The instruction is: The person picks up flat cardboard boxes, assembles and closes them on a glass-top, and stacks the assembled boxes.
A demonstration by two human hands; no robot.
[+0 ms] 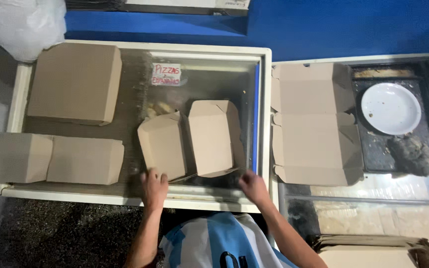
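Note:
An open brown cardboard box (189, 141) lies on the glass lid of a chest freezer (140, 198), its two halves spread apart. My left hand (154, 186) rests at the near edge of the left half, fingers on the cardboard. My right hand (253, 186) hovers by the near right corner of the right half, close to its edge; contact is unclear.
Closed cardboard boxes sit at the back left (75, 82) and front left (85, 160). A flat unfolded box (314, 124) lies to the right, beside a white plate (391, 108). A stack of flat cardboard (373, 248) is at the lower right. A white plastic bag (23, 25) sits at the top left.

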